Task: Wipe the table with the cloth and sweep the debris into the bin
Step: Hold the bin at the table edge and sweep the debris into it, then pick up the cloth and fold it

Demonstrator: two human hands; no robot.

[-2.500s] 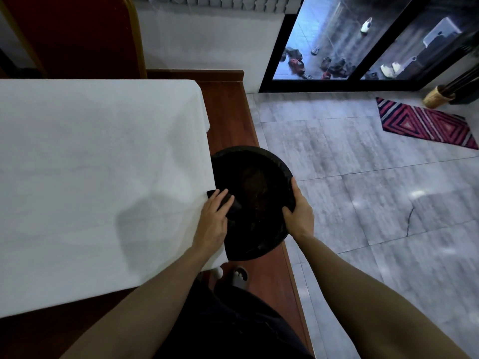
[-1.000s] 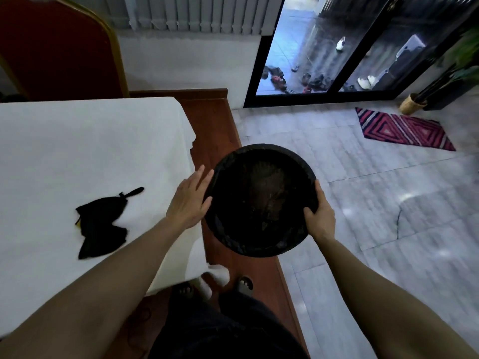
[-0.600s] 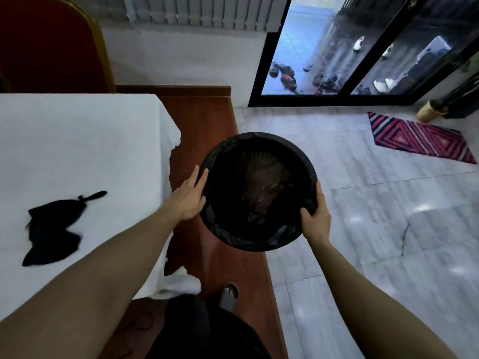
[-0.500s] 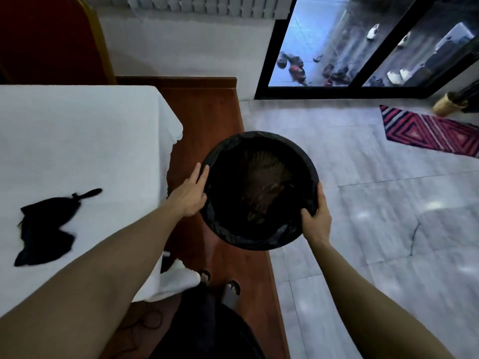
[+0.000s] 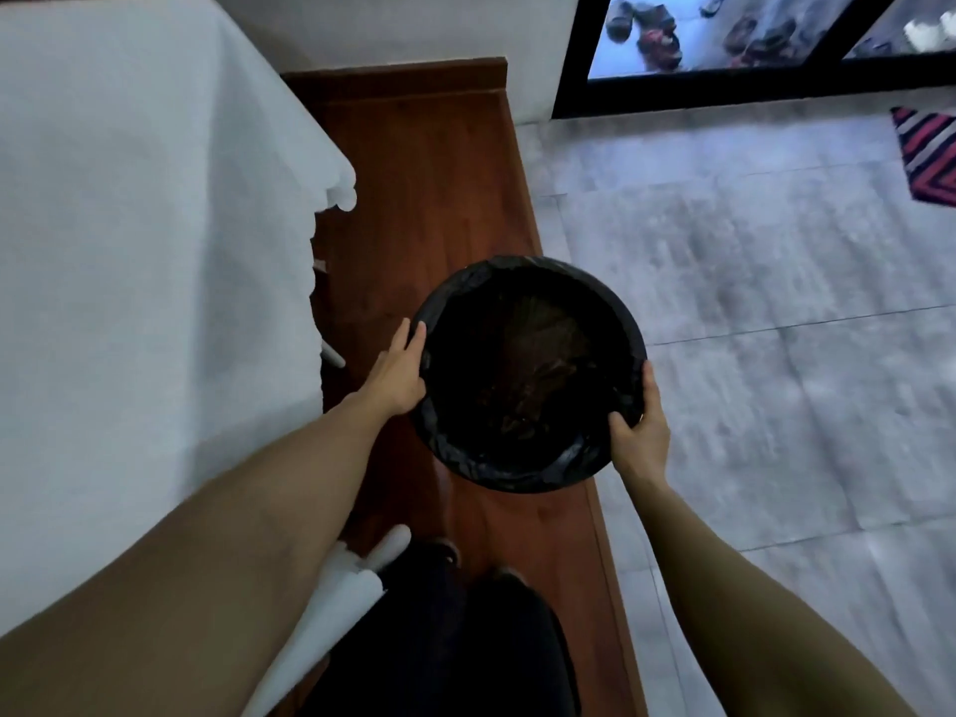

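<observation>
A round bin [image 5: 527, 375] lined with a black plastic bag sits between my hands, over the reddish wooden platform to the right of the table. Brownish debris lies at its bottom. My left hand [image 5: 396, 372] presses flat against the bin's left rim. My right hand [image 5: 639, 429] grips the right rim, thumb over the edge. The table [image 5: 145, 240] with its white cloth cover fills the left side. The dark wiping cloth is out of view.
A wooden platform [image 5: 434, 188] runs along the table's right side. Grey tiled floor [image 5: 765, 313] lies to the right. A dark-framed glass door [image 5: 724, 38] with shoes behind it is at the top. A striped rug [image 5: 928, 152] is at the far right. My feet show below.
The bin has dropped lower, closer to the wooden platform, with both hands still on its rim. The view has swung right and down, so the black cloth on the table has left the frame.
</observation>
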